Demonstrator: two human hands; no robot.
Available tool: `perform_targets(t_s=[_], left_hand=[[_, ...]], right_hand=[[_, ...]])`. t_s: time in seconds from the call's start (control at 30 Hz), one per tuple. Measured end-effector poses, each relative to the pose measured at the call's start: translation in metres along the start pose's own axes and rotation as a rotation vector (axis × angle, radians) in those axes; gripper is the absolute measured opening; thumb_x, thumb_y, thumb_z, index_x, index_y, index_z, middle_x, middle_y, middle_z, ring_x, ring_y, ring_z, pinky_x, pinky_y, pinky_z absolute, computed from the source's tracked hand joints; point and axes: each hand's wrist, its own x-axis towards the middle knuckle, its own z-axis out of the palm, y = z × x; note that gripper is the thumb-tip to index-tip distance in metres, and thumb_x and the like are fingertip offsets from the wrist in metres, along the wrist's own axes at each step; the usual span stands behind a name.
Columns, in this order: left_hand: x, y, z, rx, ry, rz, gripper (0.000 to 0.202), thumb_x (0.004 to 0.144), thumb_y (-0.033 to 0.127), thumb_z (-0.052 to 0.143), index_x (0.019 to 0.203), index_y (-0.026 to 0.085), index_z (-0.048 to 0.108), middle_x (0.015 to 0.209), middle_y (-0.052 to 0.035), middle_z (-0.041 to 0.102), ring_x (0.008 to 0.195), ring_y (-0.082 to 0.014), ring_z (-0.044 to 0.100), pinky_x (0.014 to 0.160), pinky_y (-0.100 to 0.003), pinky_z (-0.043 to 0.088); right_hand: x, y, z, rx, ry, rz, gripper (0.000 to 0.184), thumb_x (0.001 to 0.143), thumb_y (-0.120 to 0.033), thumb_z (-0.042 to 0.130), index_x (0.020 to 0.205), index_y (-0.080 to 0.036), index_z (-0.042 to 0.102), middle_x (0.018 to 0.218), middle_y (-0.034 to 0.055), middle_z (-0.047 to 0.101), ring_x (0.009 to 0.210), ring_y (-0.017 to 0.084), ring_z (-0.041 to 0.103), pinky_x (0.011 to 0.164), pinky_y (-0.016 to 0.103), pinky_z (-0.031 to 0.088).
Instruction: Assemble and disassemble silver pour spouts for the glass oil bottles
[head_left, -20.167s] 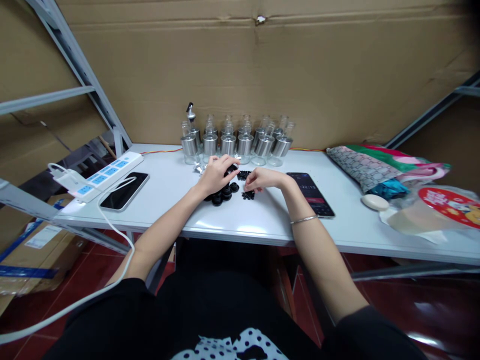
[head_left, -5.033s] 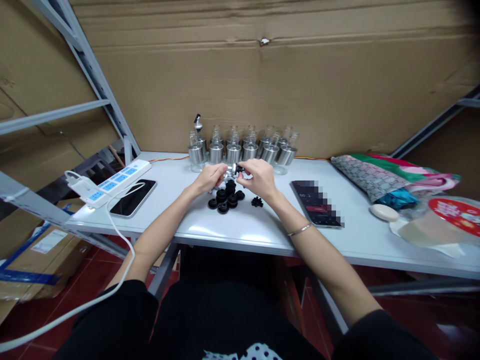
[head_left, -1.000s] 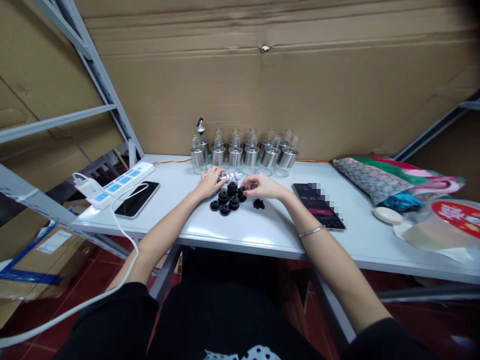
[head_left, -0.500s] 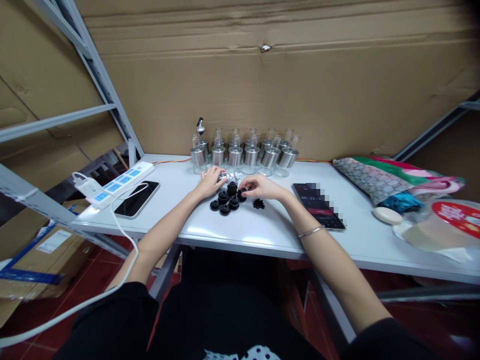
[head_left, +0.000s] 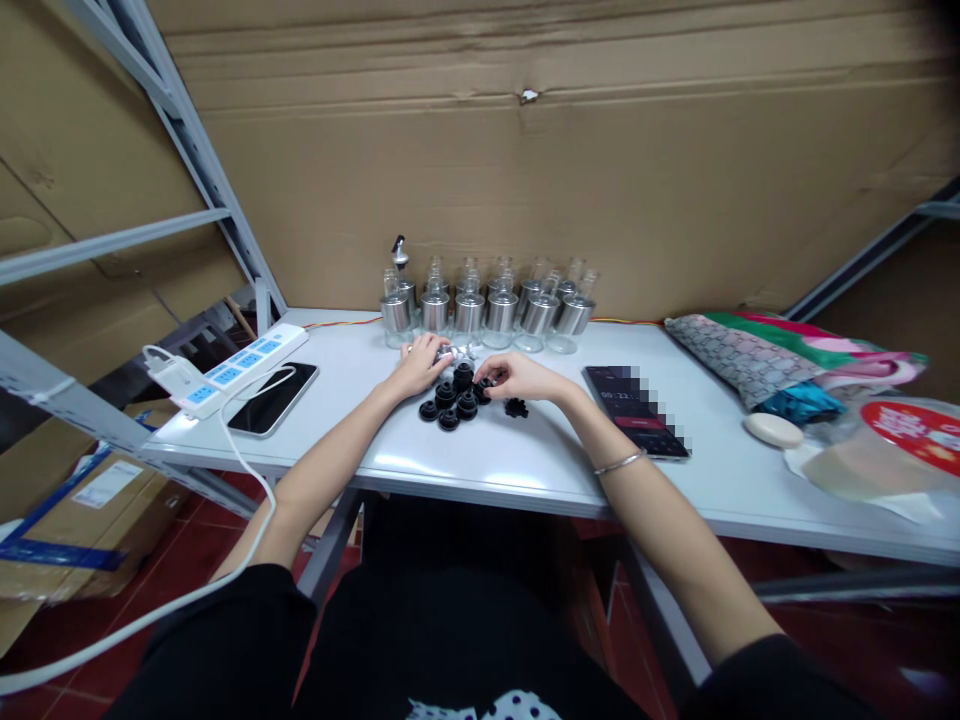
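My left hand (head_left: 420, 366) lies palm down on the table, fingers stretched out, beside a heap of small silver pieces (head_left: 459, 353). Some of that heap is hidden by the fingers. Several round black stopper-like parts (head_left: 447, 394) stand grouped between my hands. At the right side of this group, my right hand (head_left: 523, 376) has thumb and fingertips closed on a black stopper-like part (head_left: 484, 391), which stays low by the tabletop. A small dark toothed cluster (head_left: 516, 408) lies just below that hand.
Glass bottles with metal sleeves (head_left: 499, 312) stand in rows at the back, one with a pourer (head_left: 400, 252). A power strip (head_left: 247, 370) and phone (head_left: 274, 398) lie left. Right are a phone with a timer (head_left: 634, 410), patterned bag (head_left: 735, 360) and plastic tub (head_left: 877, 460).
Almost nothing differs. Both hands keep their places by the black parts, and the whole view has shifted very slightly.
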Motion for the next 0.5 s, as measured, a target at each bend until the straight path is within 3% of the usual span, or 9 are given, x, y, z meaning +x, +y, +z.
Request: perform_targets(t_s=[0.5], left_hand=[[0.0002, 0.0008, 0.0001, -0.008, -0.007, -0.013, 0.028, 0.096, 0.037, 0.039, 0.117, 0.022, 0.05, 0.12, -0.0073, 0.052, 0.121, -0.0248, 0.043, 0.103, -0.048, 0.028]], right_hand=[[0.0012, 0.0055, 0.0006, 0.053, -0.039, 0.007, 0.025, 0.062, -0.027, 0.06, 0.083, -0.014, 0.063, 0.058, -0.0051, 0.046, 0.056, 0.01, 0.04, 0.054, 0.024, 0.032]])
